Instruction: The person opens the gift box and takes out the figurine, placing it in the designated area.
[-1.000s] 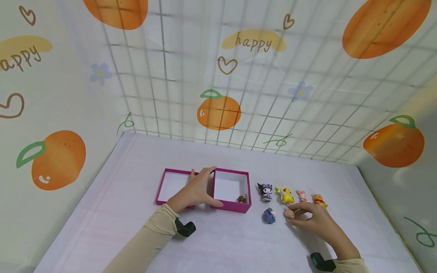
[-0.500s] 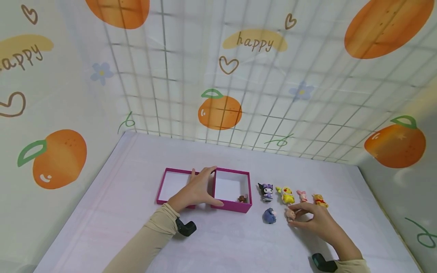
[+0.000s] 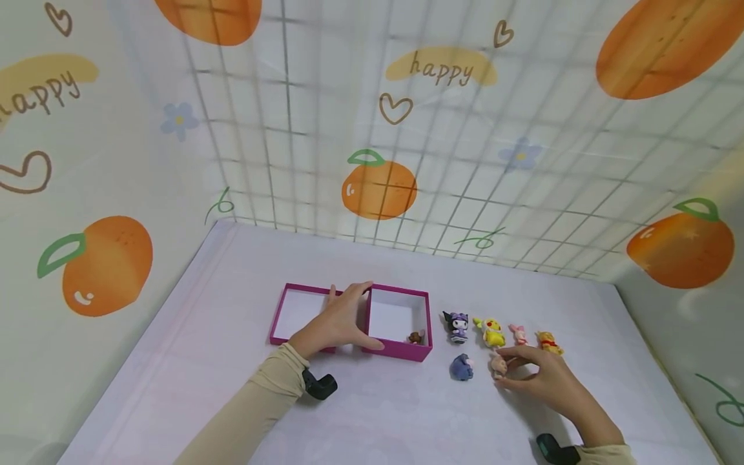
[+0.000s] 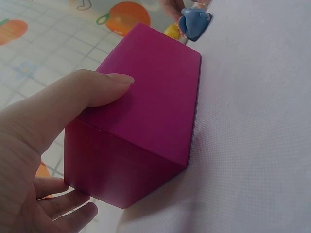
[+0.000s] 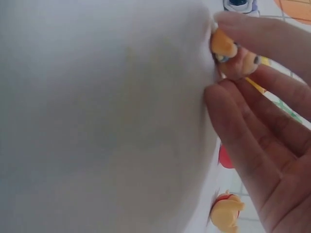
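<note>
My left hand grips an open-topped magenta box, with the thumb on its near wall and fingers round the far side. In the left wrist view the thumb lies flat along the magenta wall. Inside the box's right corner sits a small brown figurine. On the right, my right hand pinches a small pinkish animal figurine between thumb and fingers, down at the tabletop. The right wrist view shows an orange part on this figurine.
A shallow magenta lid lies left of the box, partly behind my left hand. Right of the box are a black-and-purple figurine, a yellow one, a pink one, a bear in red and a blue one.
The whole head view has shifted slightly, everything sliding a little to the right. Both hands keep their places at the box and the pinkish figurine.
</note>
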{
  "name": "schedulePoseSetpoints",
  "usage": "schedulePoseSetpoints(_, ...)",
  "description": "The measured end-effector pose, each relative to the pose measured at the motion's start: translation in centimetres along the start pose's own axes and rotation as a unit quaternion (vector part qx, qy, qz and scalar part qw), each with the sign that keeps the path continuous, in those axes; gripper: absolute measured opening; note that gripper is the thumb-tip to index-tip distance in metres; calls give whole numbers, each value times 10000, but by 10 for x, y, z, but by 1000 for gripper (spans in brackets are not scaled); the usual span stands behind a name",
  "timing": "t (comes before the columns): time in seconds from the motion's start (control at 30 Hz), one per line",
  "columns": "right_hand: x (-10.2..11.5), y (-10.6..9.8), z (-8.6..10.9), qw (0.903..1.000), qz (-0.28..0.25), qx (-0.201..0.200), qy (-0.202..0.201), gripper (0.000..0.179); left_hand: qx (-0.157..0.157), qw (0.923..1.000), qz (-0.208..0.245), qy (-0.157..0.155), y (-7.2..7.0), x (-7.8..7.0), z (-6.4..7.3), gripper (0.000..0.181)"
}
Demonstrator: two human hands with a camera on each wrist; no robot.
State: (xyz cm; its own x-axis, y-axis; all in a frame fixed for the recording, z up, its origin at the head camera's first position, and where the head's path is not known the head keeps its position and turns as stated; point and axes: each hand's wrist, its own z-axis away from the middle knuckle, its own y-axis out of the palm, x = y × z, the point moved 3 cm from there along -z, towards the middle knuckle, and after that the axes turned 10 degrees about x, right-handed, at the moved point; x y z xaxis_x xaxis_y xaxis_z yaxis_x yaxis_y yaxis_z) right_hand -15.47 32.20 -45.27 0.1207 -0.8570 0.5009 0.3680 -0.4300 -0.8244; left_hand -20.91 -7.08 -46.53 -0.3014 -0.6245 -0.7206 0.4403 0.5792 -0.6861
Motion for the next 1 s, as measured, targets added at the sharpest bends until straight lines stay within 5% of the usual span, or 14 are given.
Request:
schedulePoseSetpoints(0.53, 3, -10, 2, 9986, 324, -209, -357, 53, -43, 10000, -7, 50, -2, 2, -1, 124)
schedulePoseSetpoints(0.77, 18, -20, 7, 9990, 387, -172, -169, 55, -37, 10000, -23, 79, 1, 5, -2, 123)
schedulePoseSetpoints(1.0, 42, -34, 6, 9953, 719, -334, -560, 50, -21, 10000, 27, 34, -1, 4, -1, 123)
